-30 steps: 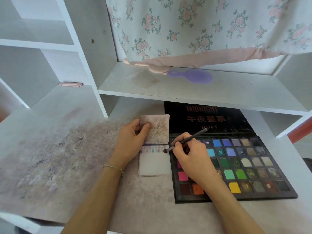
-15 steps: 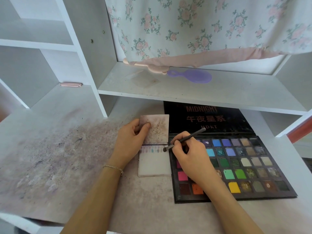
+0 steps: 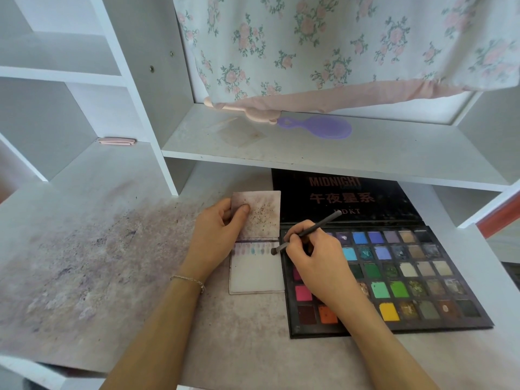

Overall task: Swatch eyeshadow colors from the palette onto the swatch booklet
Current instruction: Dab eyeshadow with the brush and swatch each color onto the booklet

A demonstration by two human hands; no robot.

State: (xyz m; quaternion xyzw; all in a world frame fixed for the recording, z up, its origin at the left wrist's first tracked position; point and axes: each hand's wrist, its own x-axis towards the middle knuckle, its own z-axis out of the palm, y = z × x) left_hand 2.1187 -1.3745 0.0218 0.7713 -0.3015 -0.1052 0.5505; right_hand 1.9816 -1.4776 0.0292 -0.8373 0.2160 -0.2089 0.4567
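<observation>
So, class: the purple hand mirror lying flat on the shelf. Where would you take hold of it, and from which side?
Grip the purple hand mirror by its narrow handle, which points left with a looped end, probably coming from above and the front. The round head is wide and flat on the shelf, so harder to pinch, and the floral cloth hangs close behind it.

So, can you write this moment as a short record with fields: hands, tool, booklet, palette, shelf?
left hand: holds the booklet's upper page, thumb on top
right hand: pinches the brush
brush: tip at the right end of the swatch row
booklet: open, one swatch row, blank below
palette: open, right of booklet
shelf: purple hairbrush
</observation>
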